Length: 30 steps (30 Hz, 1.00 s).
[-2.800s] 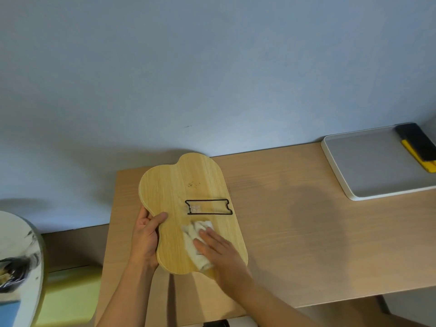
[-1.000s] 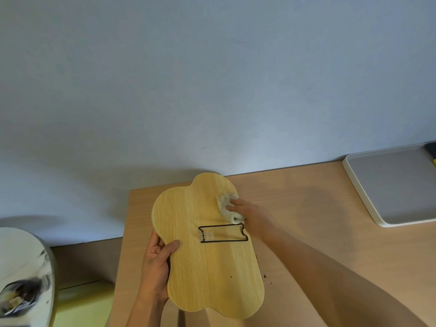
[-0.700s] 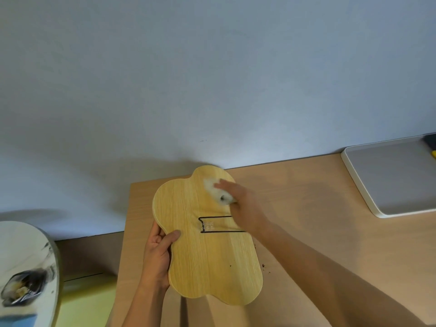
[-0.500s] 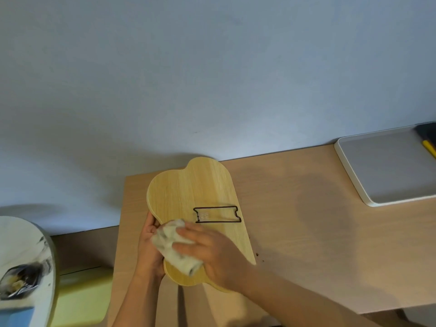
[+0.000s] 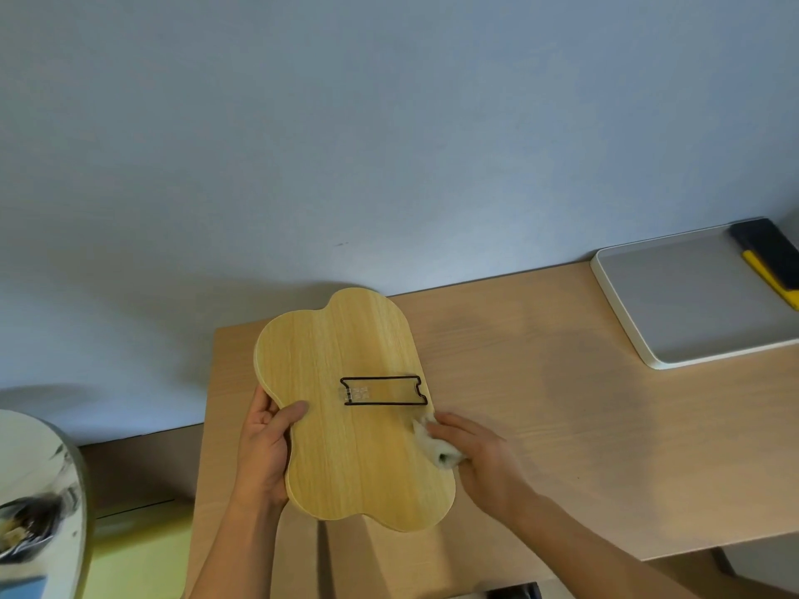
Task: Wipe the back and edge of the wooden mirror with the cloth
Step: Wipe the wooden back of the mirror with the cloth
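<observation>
The wooden mirror point(image 5: 346, 451) lies back-up on the desk, a cloud-shaped light wood panel with a black wire stand point(image 5: 382, 391) folded flat across its middle. My left hand point(image 5: 263, 447) grips its left edge, thumb on top of the wood. My right hand point(image 5: 475, 456) presses a bunched white cloth point(image 5: 434, 445) against the mirror's right edge, just below the wire stand. The glass side faces down and is hidden.
The light wood desk point(image 5: 562, 425) stands against a blue-grey wall. A white tray point(image 5: 691, 313) sits at the far right with a black and yellow tool point(image 5: 769, 261) on it. A round shiny object point(image 5: 39, 508) is at the lower left.
My right hand carried the cloth from the mirror's top lobe down to its lower left, and now across to the right edge. My left hand kept its hold on the left edge.
</observation>
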Tool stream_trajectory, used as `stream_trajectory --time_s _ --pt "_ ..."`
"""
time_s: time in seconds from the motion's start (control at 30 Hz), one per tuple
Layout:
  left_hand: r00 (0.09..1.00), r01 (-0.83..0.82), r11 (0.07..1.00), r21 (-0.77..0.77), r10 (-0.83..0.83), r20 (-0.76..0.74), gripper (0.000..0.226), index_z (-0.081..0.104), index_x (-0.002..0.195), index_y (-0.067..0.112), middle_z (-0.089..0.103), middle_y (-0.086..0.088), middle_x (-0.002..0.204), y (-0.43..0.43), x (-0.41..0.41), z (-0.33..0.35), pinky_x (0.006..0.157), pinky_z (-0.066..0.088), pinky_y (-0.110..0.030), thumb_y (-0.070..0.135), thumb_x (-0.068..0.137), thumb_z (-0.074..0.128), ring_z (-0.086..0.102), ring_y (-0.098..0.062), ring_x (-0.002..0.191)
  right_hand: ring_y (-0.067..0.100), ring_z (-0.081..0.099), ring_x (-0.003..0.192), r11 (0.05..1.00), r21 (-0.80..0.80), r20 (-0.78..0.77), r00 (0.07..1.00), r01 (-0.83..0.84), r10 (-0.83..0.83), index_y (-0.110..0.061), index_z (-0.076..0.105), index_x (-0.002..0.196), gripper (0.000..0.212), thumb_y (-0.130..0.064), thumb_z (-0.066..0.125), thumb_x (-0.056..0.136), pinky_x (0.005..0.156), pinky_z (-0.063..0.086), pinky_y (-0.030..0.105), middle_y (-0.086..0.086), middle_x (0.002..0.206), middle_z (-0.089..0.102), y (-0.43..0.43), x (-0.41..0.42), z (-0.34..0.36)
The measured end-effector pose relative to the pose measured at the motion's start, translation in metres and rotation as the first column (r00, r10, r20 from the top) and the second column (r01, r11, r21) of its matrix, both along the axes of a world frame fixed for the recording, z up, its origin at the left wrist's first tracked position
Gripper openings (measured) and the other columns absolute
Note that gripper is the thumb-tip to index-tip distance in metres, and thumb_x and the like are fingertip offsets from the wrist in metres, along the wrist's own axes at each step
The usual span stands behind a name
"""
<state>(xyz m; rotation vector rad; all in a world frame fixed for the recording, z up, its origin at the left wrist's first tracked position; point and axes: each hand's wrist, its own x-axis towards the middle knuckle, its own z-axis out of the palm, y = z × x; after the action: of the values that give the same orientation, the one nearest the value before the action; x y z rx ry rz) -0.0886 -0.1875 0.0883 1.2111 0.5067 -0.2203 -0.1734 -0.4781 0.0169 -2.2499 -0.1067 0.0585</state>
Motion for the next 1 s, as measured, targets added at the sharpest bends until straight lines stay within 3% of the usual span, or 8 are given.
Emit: stream_trajectory --time_s 0.13,0.2,0.27,0.43,0.57,0.73,0.9,1.0 --pt "1.0 -0.005 1.0 -0.008 0.005 0.004 0.056 0.067 0.135 0.025 0.068 -0.015 0.139 -0.003 -0.001 0.004 0.096 0.056 -0.061 -0.01 0.092 0.06 0.067 -0.04 0.12 0.024 0.05 0.141 0.98 0.153 0.146 0.984 -0.125 0.103 -0.024 0.064 0.135 0.056 0.006 0.054 0.089 0.114 0.043 0.039 0.007 0.149 0.056 0.05 0.002 0.018" --pt "1.0 -0.009 1.0 -0.013 0.009 0.001 0.055 0.069 0.131 0.028 0.072 -0.012 0.134 -0.004 -0.001 0.006 0.088 0.062 -0.053 -0.01 0.092 0.059 0.071 -0.034 0.114 0.017 0.033 0.151 0.958 0.067 0.111 0.956 -0.279 0.271 -0.029 0.055 0.143 0.046 -0.016 0.043 0.1 0.117 0.036 0.037 -0.002 0.16 0.043 0.065 -0.006 0.012" --pt "1.0 -0.007 1.0 -0.006 0.007 -0.004 0.055 0.071 0.128 0.032 0.076 -0.006 0.127 -0.005 -0.002 0.008 0.085 0.064 -0.05 -0.009 0.092 0.059 0.072 -0.032 0.112 0.012 0.021 0.155 0.935 -0.006 0.077 0.932 -0.354 0.354 -0.031 0.05 0.146 0.046 -0.02 0.04 0.103 0.119 0.034 0.037 -0.009 0.164 0.034 0.062 -0.016 -0.004" --pt "1.0 0.001 1.0 0.005 -0.001 -0.003 0.058 0.064 0.138 0.026 0.071 -0.01 0.135 -0.009 -0.002 0.012 0.089 0.059 -0.057 -0.009 0.092 0.06 0.068 -0.036 0.116 0.021 0.04 0.147 0.972 0.04 -0.019 0.973 -0.23 0.231 -0.029 0.061 0.138 0.058 0.005 0.066 0.092 0.113 0.044 0.049 -0.003 0.154 0.051 0.011 -0.029 -0.032" --pt "1.0 0.015 1.0 -0.003 -0.015 0.022 0.061 0.062 0.14 0.022 0.068 -0.014 0.138 -0.019 -0.001 0.02 0.093 0.056 -0.06 -0.012 0.09 0.061 0.069 -0.035 0.114 0.022 0.05 0.14 0.96 -0.119 -0.131 0.963 -0.253 0.237 -0.027 0.07 0.131 0.051 0.003 0.066 0.09 0.113 0.045 0.046 0.0 0.148 0.058 -0.029 -0.02 -0.028" --pt "0.998 0.013 0.999 0.032 -0.014 0.053 0.058 0.069 0.131 0.023 0.074 -0.013 0.128 -0.04 0.001 0.035 0.092 0.056 -0.057 -0.016 0.088 0.061 0.07 -0.034 0.109 0.025 0.06 0.13 0.999 0.053 -0.036 0.999 -0.003 0.005 -0.016 0.071 0.128 0.063 0.023 0.053 0.082 0.109 0.05 0.044 0.008 0.14 0.064 -0.04 0.016 0.014" --pt "0.998 -0.001 0.998 0.058 -0.003 0.067 0.058 0.069 0.132 0.021 0.073 -0.017 0.129 -0.051 0.001 0.038 0.1 0.053 -0.061 -0.016 0.087 0.063 0.068 -0.04 0.115 0.023 0.053 0.138 0.942 0.252 0.191 0.966 -0.222 0.176 -0.014 0.064 0.136 0.059 0.013 0.047 0.087 0.114 0.045 0.037 0.014 0.147 0.058 0.015 0.004 0.041" --pt "0.997 0.005 0.996 0.089 -0.011 0.071 0.059 0.068 0.134 0.023 0.076 -0.011 0.125 -0.056 0.002 0.041 0.102 0.053 -0.064 -0.014 0.089 0.063 0.067 -0.042 0.121 0.027 0.04 0.147 0.904 0.196 0.196 0.918 -0.38 0.344 -0.012 0.057 0.142 0.049 0.01 0.053 0.099 0.119 0.038 0.043 0.017 0.156 0.048 0.022 -0.019 0.022"
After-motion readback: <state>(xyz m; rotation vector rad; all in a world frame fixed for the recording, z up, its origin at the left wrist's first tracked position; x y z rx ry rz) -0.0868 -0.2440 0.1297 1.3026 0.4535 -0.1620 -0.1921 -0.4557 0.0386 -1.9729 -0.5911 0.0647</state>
